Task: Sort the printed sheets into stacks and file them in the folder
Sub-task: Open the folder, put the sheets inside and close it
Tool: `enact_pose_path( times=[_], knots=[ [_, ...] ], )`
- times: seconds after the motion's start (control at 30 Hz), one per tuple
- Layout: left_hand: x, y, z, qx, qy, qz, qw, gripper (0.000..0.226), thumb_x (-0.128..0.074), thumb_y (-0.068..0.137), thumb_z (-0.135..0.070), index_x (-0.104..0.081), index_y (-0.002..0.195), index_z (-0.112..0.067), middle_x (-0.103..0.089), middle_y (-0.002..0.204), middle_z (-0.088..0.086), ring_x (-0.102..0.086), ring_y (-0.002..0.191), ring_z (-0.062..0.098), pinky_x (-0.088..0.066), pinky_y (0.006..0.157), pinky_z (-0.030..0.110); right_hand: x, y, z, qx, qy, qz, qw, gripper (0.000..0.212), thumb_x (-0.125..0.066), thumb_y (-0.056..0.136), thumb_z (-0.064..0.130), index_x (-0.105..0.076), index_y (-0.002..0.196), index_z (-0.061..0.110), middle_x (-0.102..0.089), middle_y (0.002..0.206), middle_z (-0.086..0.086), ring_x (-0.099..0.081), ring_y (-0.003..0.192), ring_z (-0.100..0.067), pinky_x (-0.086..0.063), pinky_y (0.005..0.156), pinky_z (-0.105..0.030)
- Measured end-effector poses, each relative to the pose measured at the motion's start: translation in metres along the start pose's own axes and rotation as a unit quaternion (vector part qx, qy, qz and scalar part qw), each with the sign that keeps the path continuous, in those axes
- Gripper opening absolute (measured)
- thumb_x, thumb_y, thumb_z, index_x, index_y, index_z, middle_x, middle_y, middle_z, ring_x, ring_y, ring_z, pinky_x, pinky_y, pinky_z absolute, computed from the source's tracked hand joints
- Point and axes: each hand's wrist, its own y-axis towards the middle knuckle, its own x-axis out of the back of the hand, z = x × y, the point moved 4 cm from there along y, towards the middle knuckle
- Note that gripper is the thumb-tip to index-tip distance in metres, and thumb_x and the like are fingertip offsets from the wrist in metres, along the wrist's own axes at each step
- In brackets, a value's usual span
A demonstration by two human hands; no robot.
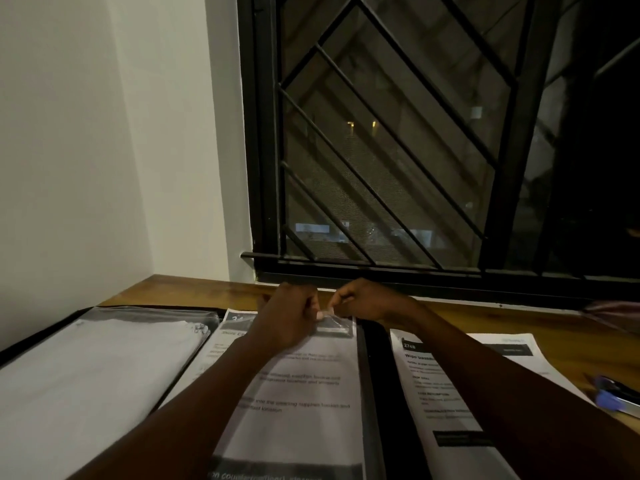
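An open black folder (372, 393) lies on the wooden desk, with clear plastic sleeves (104, 368) on its left half. A printed sheet (304, 386) lies on its right half, under a clear sleeve. Both hands meet at that sheet's far right corner. My left hand (289, 315) is curled, its fingertips pinching the top edge there. My right hand (360, 301) pinches the same corner from the right, and the plastic lifts slightly between them. A stack of printed sheets (446, 386) lies to the right of the folder, partly under my right forearm.
A blue and black stapler-like object (618, 396) sits at the right edge of the wooden desk (519, 320). A barred window (398, 150) rises just behind the desk, and a white wall (86, 150) closes the left side.
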Motion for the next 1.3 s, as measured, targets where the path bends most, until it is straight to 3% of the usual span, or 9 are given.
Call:
enact_pose_path(
  times=[0.13, 0.27, 0.43, 0.57, 0.67, 0.8, 1.03, 1.13, 1.3],
  knots=[
    [-0.003, -0.004, -0.001, 0.010, 0.061, -0.046, 0.997, 0.025, -0.062, 0.083, -0.018, -0.058, 0.106, -0.026, -0.062, 0.101, -0.003, -0.050, 0.112, 0.021, -0.035, 0.102, 0.054, -0.005, -0.010, 0.007, -0.038, 0.005, -0.012, 0.999, 0.059, -0.042, 0.089, 0.064, -0.071, 0.092, 0.013, -0.067, 0.085, -0.001, -0.058, 0.079, -0.013, -0.043, 0.073, -0.028],
    [-0.001, -0.012, -0.009, 0.013, 0.075, -0.075, 0.994, 0.025, -0.052, 0.093, -0.026, -0.054, 0.118, -0.027, -0.064, 0.107, -0.003, -0.049, 0.114, 0.019, -0.028, 0.106, 0.051, -0.012, -0.014, 0.005, -0.051, 0.034, -0.007, 0.998, 0.066, -0.037, 0.083, 0.074, -0.072, 0.092, 0.018, -0.071, 0.094, -0.001, -0.064, 0.091, -0.016, -0.049, 0.090, -0.034],
    [-0.003, -0.017, -0.011, 0.040, 0.082, -0.058, 0.994, 0.018, -0.049, 0.094, -0.024, -0.054, 0.112, -0.025, -0.065, 0.108, -0.003, -0.055, 0.113, 0.020, -0.025, 0.108, 0.048, -0.012, -0.025, 0.016, -0.016, 0.050, 0.006, 0.999, 0.042, -0.039, 0.094, 0.056, -0.062, 0.072, 0.030, -0.061, 0.078, 0.014, -0.058, 0.080, -0.004, -0.043, 0.072, -0.021],
    [-0.002, -0.014, -0.005, 0.040, 0.011, -0.072, 0.996, 0.012, -0.050, 0.095, -0.017, -0.051, 0.091, -0.029, -0.058, 0.078, -0.012, -0.057, 0.089, 0.016, -0.029, 0.107, 0.051, -0.006, -0.032, 0.016, 0.027, 0.010, -0.026, 0.999, 0.035, -0.058, 0.086, 0.050, -0.069, 0.105, 0.022, -0.054, 0.116, 0.011, -0.050, 0.111, -0.011, -0.044, 0.090, -0.027],
    [0.003, -0.014, 0.001, 0.036, -0.054, -0.110, 0.992, 0.023, -0.052, 0.095, -0.020, -0.044, 0.079, -0.034, -0.058, 0.071, -0.010, -0.059, 0.077, 0.014, -0.042, 0.096, 0.056, -0.002, -0.044, 0.018, 0.035, 0.091, -0.114, 0.989, 0.045, -0.072, 0.079, 0.040, -0.060, 0.119, 0.024, -0.055, 0.120, 0.004, -0.058, 0.106, -0.014, -0.052, 0.085, -0.028],
    [0.011, -0.025, -0.007, 0.019, -0.100, -0.146, 0.984, 0.015, -0.051, 0.096, -0.032, -0.042, 0.086, -0.037, -0.059, 0.074, -0.010, -0.058, 0.074, 0.011, -0.047, 0.090, 0.052, -0.017, -0.068, 0.015, -0.071, 0.344, -0.010, 0.936, 0.029, -0.068, 0.085, 0.022, -0.056, 0.112, 0.020, -0.069, 0.108, -0.008, -0.068, 0.095, -0.020, -0.057, 0.082, -0.034],
    [0.032, -0.055, -0.027, 0.004, -0.110, -0.075, 0.991, 0.060, -0.055, 0.093, -0.042, -0.030, 0.144, -0.022, -0.039, 0.145, 0.008, -0.046, 0.125, 0.023, -0.043, 0.095, 0.032, -0.047, -0.117, 0.030, -0.145, 0.327, 0.186, 0.915, 0.023, -0.063, 0.089, 0.014, -0.063, 0.113, 0.015, -0.070, 0.109, -0.008, -0.070, 0.092, -0.019, -0.056, 0.082, -0.034],
    [0.056, -0.066, -0.029, 0.041, -0.113, -0.036, 0.992, 0.062, -0.055, 0.093, -0.042, -0.028, 0.145, -0.020, -0.037, 0.144, 0.011, -0.047, 0.124, 0.025, -0.042, 0.088, 0.026, -0.040, -0.128, 0.052, -0.127, 0.316, 0.196, 0.920, 0.025, -0.062, 0.089, 0.010, -0.061, 0.114, 0.014, -0.069, 0.111, -0.009, -0.068, 0.098, -0.021, -0.056, 0.083, -0.034],
    [0.100, -0.104, -0.045, 0.056, -0.118, 0.047, 0.990, 0.043, -0.044, 0.097, -0.047, -0.041, 0.131, -0.021, -0.053, 0.114, -0.001, -0.051, 0.084, 0.002, -0.040, 0.064, 0.010, -0.027, -0.129, 0.094, -0.109, 0.330, 0.111, 0.931, 0.030, -0.060, 0.088, 0.005, -0.057, 0.118, 0.008, -0.065, 0.120, -0.016, -0.064, 0.110, -0.027, -0.054, 0.089, -0.038]
  ],
)
